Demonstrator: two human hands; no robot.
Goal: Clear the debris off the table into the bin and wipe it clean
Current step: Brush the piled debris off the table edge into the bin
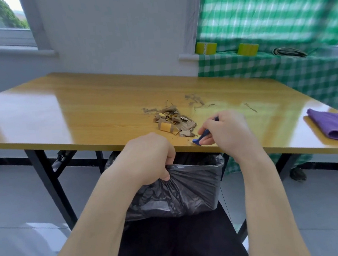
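Left hand [150, 160] has its grip clamped on the rim of the black bin bag [190, 187], holding the bin under the counter [59, 117] edge so scraps can drop straight in. Centre, the cardboard debris [173, 122] sits heaped near that edge. Right hand [224, 130] pinches a small blue scraper [201, 138] beside the pile, ready to push. Far right, the purple cloth [337, 126] waits for wiping

Green-checked curtain [272, 6], purple cloth [337, 127], black bin liner [190, 185], seemingly blue scraper [203, 136].
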